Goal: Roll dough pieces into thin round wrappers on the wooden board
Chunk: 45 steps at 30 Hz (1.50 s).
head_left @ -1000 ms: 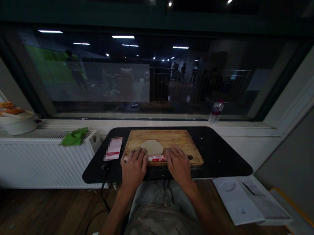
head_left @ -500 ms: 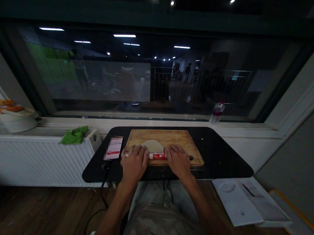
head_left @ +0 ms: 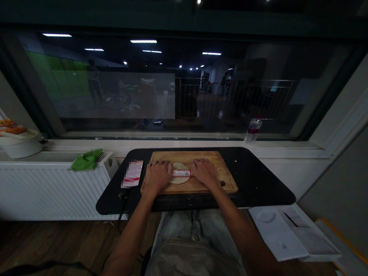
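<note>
A flat round of pale dough lies on a wooden cutting board. Across its middle rests a red-and-white tube, pressed onto the dough. My left hand is closed over the left end of the tube, and my right hand over the right end. Both palms face down, hiding the tube's ends.
Under the board is a black table. A phone lies left of the board. A water bottle stands on the windowsill. Left are a white radiator, a green cloth and a white pot. An open white box sits lower right.
Both hands have moved away from me with the tube, from the dough's near edge to its middle. More dough now shows on the near side of the tube.
</note>
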### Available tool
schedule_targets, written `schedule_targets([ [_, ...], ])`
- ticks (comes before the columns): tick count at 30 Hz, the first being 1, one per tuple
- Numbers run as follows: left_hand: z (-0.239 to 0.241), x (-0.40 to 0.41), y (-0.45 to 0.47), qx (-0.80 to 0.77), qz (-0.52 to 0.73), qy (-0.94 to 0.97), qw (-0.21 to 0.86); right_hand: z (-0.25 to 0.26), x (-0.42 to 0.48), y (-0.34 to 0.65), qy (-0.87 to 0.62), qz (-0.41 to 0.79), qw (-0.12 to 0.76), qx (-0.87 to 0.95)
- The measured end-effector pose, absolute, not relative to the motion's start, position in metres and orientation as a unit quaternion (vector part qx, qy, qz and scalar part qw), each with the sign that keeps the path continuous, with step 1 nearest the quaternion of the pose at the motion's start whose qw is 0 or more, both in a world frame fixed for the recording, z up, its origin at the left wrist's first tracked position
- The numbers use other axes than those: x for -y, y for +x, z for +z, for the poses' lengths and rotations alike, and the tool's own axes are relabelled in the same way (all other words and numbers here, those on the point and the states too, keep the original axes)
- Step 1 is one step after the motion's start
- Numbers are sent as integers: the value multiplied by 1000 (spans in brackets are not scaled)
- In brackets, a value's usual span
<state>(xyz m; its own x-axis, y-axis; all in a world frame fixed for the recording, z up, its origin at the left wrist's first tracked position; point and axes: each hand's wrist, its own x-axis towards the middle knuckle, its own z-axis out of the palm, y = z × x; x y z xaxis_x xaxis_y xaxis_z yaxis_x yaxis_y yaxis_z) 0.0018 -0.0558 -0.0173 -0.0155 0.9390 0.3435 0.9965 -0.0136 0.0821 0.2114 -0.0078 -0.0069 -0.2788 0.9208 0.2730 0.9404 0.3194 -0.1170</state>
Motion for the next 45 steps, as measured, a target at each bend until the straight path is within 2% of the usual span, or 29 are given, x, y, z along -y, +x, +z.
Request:
schedule_targets([
  [11,-17,59,4,707,-132,-688,100,-13,7,215,-565,-21,139,813],
  [33,-38,100,8,684,-232,-682,120,-24,67,219,-571,-62,194,796],
  [45,-35,89,7,684,-222,-684,124,-14,56,213,-598,-48,158,784],
])
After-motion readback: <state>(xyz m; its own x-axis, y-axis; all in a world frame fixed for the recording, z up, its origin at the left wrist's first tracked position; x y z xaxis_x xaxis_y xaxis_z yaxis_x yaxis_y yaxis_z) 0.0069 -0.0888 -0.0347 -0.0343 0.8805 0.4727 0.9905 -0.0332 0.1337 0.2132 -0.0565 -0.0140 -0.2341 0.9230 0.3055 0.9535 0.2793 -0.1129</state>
